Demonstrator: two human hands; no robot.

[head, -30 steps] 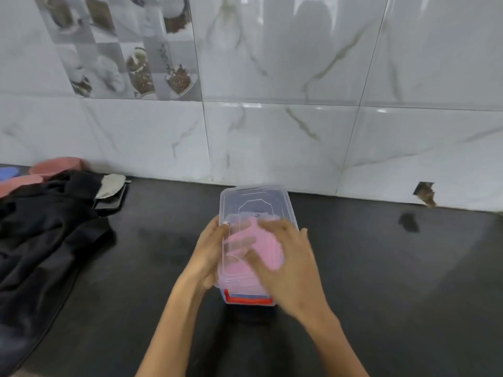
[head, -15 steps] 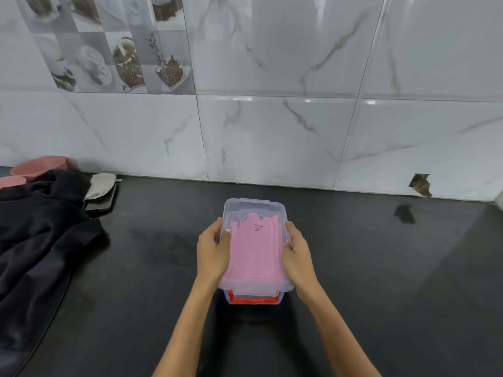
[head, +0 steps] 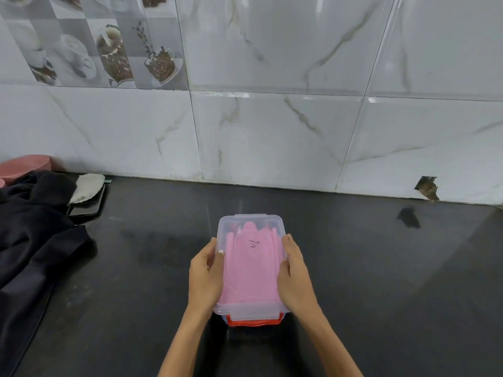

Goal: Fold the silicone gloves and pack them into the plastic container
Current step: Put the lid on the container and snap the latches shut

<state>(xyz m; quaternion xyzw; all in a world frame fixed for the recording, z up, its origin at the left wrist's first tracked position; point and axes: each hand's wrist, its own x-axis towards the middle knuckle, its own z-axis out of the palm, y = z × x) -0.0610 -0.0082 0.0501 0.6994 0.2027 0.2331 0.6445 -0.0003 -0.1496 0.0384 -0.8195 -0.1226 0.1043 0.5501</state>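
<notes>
Both hands, left hand [head: 205, 276] and right hand [head: 295, 278], clamp the lidded plastic container [head: 251, 312]; pink gloves [head: 251, 270] packed inside, red latch [head: 254, 321] looks unfastened.

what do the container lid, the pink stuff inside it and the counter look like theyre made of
Container lid: clear, slightly frosted plastic; the contents show through it.
Pink gloves: matte pink with ridged, finger-like shapes, soft-looking, likely silicone, though seen only through the lid.
Countertop: black and polished, probably stone such as granite; it faintly mirrors the wall tiles.
</notes>
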